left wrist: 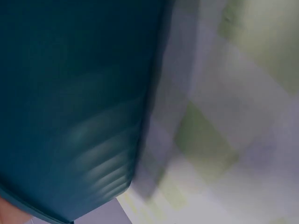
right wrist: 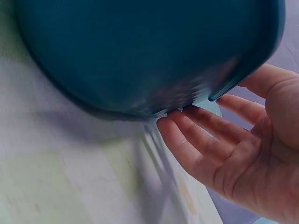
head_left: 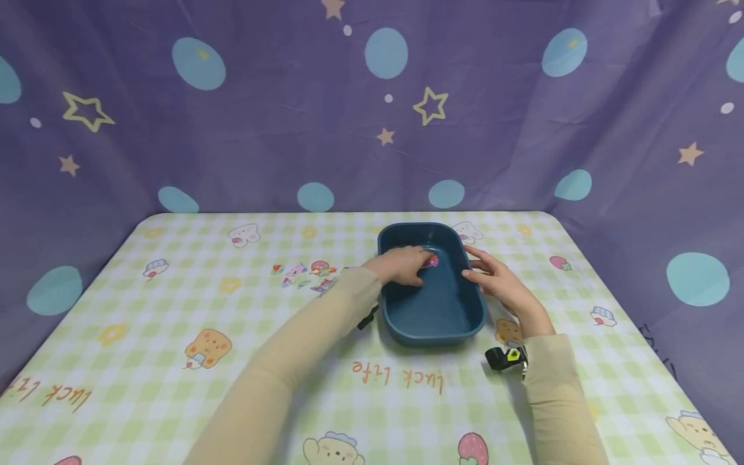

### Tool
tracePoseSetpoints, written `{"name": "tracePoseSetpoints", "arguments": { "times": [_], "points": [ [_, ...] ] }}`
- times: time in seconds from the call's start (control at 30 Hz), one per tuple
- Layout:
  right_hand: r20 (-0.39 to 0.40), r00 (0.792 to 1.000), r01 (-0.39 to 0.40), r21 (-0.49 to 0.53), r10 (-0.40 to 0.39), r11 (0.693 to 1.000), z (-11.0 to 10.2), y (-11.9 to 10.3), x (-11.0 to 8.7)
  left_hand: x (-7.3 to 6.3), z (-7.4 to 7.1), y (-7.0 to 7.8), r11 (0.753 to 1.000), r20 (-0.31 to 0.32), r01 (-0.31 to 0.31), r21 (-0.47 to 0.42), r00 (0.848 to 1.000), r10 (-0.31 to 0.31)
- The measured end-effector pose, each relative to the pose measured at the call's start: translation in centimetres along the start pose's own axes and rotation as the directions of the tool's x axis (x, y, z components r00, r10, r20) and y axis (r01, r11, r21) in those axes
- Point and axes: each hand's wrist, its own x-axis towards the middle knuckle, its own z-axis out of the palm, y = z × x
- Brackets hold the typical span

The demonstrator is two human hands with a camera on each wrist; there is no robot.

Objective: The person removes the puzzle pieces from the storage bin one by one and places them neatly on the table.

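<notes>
A dark teal rectangular bin (head_left: 433, 310) stands on the table. My left hand (head_left: 401, 265) reaches over its left wall, fingers stretched out and the thumb set apart. At the fingertips, inside the bin, is a small pink and red piece (head_left: 431, 261), partly hidden by the hand. My right hand (head_left: 500, 281) rests against the bin's right side. Its thumb is at the rim, and its fairly straight fingers (right wrist: 201, 135) touch the outer wall in the right wrist view. In the left wrist view the bin's outer wall (left wrist: 79, 116) hides nearly all of the left hand.
Several small colourful flat pieces (head_left: 296, 270) lie on the table left of the bin, partly behind the left forearm. A checked cloth with printed figures covers the table (head_left: 174, 407). A purple curtain (head_left: 302, 129) hangs behind it.
</notes>
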Motion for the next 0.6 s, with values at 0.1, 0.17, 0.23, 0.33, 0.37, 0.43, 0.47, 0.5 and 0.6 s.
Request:
{"name": "tracePoseSetpoints", "arguments": {
  "times": [0.1,0.17,0.23,0.33,0.37,0.43,0.47,0.5,0.6],
  "points": [
    [-0.012,1.000,-0.003,-0.004,0.003,1.000,0.03,0.05,-0.01,0.14,0.02,0.09,1.000,0.018,0.009,0.012,1.000,-0.009],
    [-0.014,1.000,-0.004,0.001,0.004,1.000,0.05,-0.03,-0.01,0.35,0.05,0.05,1.000,0.019,0.008,0.012,1.000,-0.008],
    [-0.011,1.000,-0.005,0.005,0.005,1.000,0.05,-0.11,-0.03,0.58,0.09,-0.02,1.000,0.019,0.003,0.005,1.000,-0.003],
    [-0.003,1.000,-0.006,0.010,0.006,1.000,0.15,-0.11,-0.04,0.84,0.31,-0.17,1.000,0.005,-0.011,-0.004,1.000,0.011],
    [-0.002,1.000,-0.005,0.004,0.005,1.000,0.16,-0.10,-0.06,0.89,0.38,-0.21,1.000,-0.007,-0.019,-0.007,1.000,0.019],
    [-0.005,1.000,-0.004,0.003,0.004,1.000,0.13,-0.09,-0.09,0.97,0.45,-0.26,0.999,-0.035,-0.040,-0.008,0.999,0.040],
    [-0.007,1.000,-0.003,0.004,0.003,1.000,0.09,-0.08,-0.10,1.00,0.47,-0.28,0.999,-0.052,-0.050,-0.009,0.997,0.049],
    [-0.010,1.000,-0.002,0.002,0.002,1.000,0.06,-0.09,-0.11,1.00,0.43,-0.27,0.998,-0.068,-0.060,-0.015,0.996,0.059],
    [-0.011,1.000,0.003,0.016,-0.003,1.000,0.02,-0.13,-0.09,0.94,0.37,-0.26,0.996,-0.106,-0.090,-0.024,0.991,0.087]
  ]
}}
